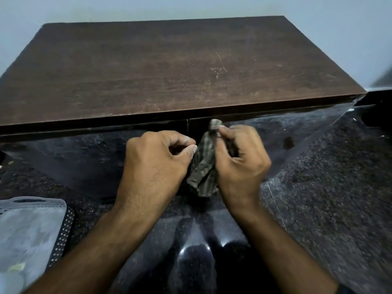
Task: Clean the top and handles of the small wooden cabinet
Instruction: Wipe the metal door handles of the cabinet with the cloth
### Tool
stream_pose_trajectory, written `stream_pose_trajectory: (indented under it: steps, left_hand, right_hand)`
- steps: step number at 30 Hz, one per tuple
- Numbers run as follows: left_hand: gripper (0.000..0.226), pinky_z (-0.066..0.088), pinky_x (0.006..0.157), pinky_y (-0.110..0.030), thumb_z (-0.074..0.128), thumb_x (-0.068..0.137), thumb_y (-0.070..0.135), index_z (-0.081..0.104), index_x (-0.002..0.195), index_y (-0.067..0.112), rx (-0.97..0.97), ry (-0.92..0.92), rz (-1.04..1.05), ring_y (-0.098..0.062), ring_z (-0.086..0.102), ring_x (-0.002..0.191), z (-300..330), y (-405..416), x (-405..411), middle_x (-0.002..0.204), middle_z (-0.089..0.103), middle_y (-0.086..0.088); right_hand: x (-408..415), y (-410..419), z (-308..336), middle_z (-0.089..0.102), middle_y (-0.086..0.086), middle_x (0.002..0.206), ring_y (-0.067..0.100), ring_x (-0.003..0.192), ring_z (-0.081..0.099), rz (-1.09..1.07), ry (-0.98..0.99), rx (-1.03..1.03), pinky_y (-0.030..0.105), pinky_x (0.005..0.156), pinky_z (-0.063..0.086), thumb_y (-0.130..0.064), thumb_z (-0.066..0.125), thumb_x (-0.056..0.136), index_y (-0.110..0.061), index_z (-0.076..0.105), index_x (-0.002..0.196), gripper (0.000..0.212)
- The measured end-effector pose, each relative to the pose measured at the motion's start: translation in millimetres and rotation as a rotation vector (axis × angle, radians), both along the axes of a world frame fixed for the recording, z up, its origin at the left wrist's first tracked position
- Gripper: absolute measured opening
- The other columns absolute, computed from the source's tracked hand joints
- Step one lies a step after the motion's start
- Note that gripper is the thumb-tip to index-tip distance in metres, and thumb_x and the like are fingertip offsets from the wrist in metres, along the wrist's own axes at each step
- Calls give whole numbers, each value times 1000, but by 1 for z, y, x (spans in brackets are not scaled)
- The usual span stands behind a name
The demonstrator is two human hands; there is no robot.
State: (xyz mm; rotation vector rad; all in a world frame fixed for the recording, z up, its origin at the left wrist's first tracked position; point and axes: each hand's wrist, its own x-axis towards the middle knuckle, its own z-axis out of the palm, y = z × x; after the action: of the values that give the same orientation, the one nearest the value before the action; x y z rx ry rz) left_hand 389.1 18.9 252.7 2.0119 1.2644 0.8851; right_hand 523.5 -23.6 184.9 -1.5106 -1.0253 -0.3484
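The small wooden cabinet [169, 66] fills the upper view, its dark brown top scratched and dusty, its front edge running just above my hands. A grey-green striped cloth [203, 166] hangs bunched between my hands in front of the cabinet's doors. My right hand [239, 160] grips the cloth, pinching its upper end up near the seam between the two doors. My left hand [154, 162] is curled beside the cloth, its fingertips touching the cloth's left edge. The handles are hidden behind my hands and the cloth.
A pale perforated basket [61, 230] holding a plastic-wrapped item sits on the floor at lower left. Dark speckled glossy floor [328, 187] surrounds the cabinet. A light wall [191, 7] stands right behind the cabinet.
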Motion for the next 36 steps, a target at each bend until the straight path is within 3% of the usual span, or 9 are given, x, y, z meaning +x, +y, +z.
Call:
stream_pose_trajectory:
  steps: [4,11,16,20,27,32,36]
  left_hand:
    - [3,40,47,0,79,80,28,78,83,30,-14,-8,16,6,65,56,3,1,-4,56,67,17]
    - [9,33,55,9,78,81,27,79,90,29,-39,74,-17,28,54,75,0,0,4,69,64,25]
    - [18,31,58,11,76,83,25,78,101,27,-67,117,-47,33,48,67,-6,1,8,71,60,27]
    - [22,29,59,12,74,84,25,77,105,26,-41,124,-46,35,45,66,-8,1,12,92,63,29]
    - [18,29,57,12,74,84,24,78,101,26,-60,138,-21,36,44,64,-10,2,8,86,59,32]
    - [22,29,56,12,71,86,27,76,107,28,-60,148,-44,36,42,62,-14,1,13,98,71,19]
    - [21,29,57,12,68,88,26,76,107,28,-58,159,-44,32,47,66,-17,1,12,100,73,14]
  right_hand:
    - [9,-8,-8,67,10,82,13,77,63,-75,118,-35,9,77,46,12,74,80,2,73,80,9]
    - [-6,-6,-8,65,20,94,19,86,64,30,-81,-53,12,82,50,11,71,85,8,74,101,16]
    - [-9,-15,-12,66,21,92,25,83,68,47,-125,-119,27,78,57,10,71,85,9,73,97,13]
    - [-9,-1,-5,66,18,90,28,81,68,61,-157,-69,35,75,58,7,68,89,9,73,95,8]
    - [-12,-23,-29,68,18,88,30,82,69,108,-192,-205,37,76,57,10,68,85,8,71,85,3]
    - [-6,-4,-14,69,18,90,31,84,69,62,-167,-97,38,78,58,4,66,91,8,71,87,8]
    - [-9,-16,-31,69,17,91,29,86,69,125,-156,-191,37,80,57,7,68,88,6,71,84,5]
